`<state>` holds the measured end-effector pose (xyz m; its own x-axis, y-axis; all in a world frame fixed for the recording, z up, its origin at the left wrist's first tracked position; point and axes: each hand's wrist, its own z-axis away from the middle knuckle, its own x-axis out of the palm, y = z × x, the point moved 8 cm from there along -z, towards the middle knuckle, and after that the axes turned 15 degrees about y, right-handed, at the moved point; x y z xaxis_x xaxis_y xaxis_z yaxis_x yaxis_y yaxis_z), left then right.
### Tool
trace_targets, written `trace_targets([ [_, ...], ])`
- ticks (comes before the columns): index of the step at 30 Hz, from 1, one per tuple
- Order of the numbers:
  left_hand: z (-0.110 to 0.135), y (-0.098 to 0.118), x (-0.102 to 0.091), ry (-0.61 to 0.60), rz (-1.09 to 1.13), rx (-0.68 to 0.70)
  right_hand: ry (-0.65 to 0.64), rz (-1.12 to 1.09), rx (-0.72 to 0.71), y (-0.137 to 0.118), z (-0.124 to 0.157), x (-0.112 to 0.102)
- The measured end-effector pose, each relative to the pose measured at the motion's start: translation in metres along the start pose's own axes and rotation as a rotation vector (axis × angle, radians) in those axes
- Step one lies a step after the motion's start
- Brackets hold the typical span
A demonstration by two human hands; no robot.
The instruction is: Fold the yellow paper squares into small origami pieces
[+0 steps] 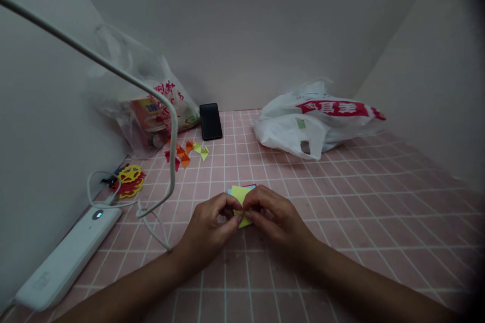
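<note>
Between my two hands is a yellow sheet of paper (240,193), pinched near its middle. My left hand (214,222) has thumb and forefinger closed on its left side. From the right, my right hand (275,214) pinches the same sheet, the fingertips of both hands nearly meeting. Edges of blue and red paper show just behind the yellow sheet; my fingers hide most of them. Farther back on the left lie several small folded paper pieces (184,157) in orange, red and yellow.
A white power strip (71,257) with a cable (172,151) lies at left, beside yellow and red gear-shaped pieces (131,180). A black phone (210,121) and a filled plastic bag (151,106) stand behind. Another white bag (303,123) lies back right on the pink checked tablecloth (359,202).
</note>
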<state>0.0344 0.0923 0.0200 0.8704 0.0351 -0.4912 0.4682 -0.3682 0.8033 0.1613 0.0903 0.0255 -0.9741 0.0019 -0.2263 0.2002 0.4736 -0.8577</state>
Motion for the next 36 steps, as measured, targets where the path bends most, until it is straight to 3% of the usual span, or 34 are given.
trace_targets([
  [7, -0.001, 0.003, 0.003, -0.023, -0.008, -0.007, -0.016, 0.057, 0.014, 0.002, 0.0, 0.001],
  [20, -0.003, 0.004, 0.001, -0.018, -0.018, -0.013, -0.028, 0.029, -0.119, -0.009, -0.001, 0.003],
  [36, -0.002, -0.002, 0.002, -0.014, 0.004, -0.055, -0.042, 0.036, -0.105, -0.009, -0.001, 0.004],
])
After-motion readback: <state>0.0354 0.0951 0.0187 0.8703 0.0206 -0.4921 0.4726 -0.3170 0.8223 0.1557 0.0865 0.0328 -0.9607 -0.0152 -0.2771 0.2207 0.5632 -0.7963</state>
